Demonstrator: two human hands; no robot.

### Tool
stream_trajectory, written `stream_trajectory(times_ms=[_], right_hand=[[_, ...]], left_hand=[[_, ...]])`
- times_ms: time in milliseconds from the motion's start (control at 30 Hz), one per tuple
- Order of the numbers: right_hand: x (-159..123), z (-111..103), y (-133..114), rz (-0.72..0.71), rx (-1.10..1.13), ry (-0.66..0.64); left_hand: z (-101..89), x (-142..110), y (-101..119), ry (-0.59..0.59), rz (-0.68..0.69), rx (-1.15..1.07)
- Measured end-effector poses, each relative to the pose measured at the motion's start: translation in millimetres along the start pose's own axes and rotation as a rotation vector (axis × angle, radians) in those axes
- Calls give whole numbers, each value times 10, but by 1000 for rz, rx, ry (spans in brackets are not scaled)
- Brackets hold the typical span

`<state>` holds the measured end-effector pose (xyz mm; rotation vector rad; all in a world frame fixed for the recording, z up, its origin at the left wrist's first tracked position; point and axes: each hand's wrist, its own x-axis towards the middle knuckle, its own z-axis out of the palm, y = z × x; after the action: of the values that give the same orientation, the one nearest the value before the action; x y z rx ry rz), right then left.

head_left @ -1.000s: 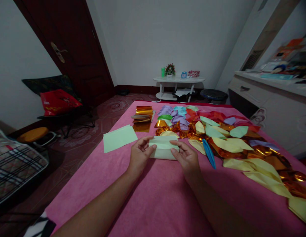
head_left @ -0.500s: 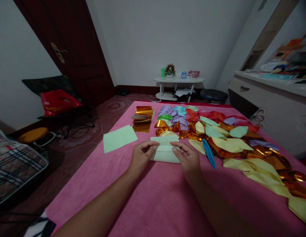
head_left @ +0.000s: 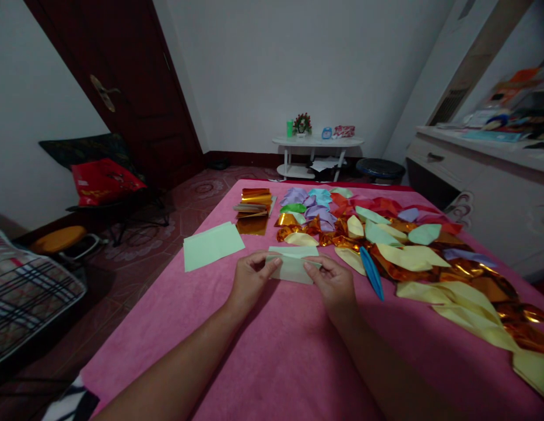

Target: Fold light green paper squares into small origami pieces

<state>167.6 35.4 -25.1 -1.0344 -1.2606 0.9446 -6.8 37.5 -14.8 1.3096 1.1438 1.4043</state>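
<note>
Between my two hands is a pale green sheet of paper (head_left: 295, 271), partly folded, with its far edge showing beyond the fold. My left hand (head_left: 254, 275) pinches its left end between thumb and fingers. At the right end, my right hand (head_left: 334, 282) grips it the same way. A stack of flat pale green sheets (head_left: 214, 247) lies to the left of my left hand. Just right of my right hand lies a blue folded paper piece (head_left: 372, 273).
A pile of gold foil sheets (head_left: 253, 211) sits at the table's far left. Folded paper pieces in yellow (head_left: 412, 257), purple, red and gold foil spread over the right side of the pink tablecloth (head_left: 281, 362). Beyond stands a small white table (head_left: 318, 142).
The paper's near part has turned up and over away from me, so the creased strips seen earlier are now covered. Both hands keep nearly the same place.
</note>
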Motion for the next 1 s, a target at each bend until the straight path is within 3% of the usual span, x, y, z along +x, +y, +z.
stream_trajectory(times_ms=[100, 233, 533, 767, 867, 1000], right_hand=[[12, 2, -48, -94, -1, 7], [15, 11, -59, -120, 51, -1], [-1, 3, -7, -76, 33, 33], [-3, 19, 20, -3, 214, 65], [17, -1, 15, -78, 63, 100], [40, -33, -32, -292, -131, 136]], left_hand=[[-7, 5, 36, -2, 119, 86], [-7, 4, 66, 9, 174, 119], [-11, -4, -3, 54, 103, 82], [-26, -17, 33, 30, 287, 258], [-26, -20, 61, 54, 382, 296], [-35, -14, 85, 115, 468, 390]])
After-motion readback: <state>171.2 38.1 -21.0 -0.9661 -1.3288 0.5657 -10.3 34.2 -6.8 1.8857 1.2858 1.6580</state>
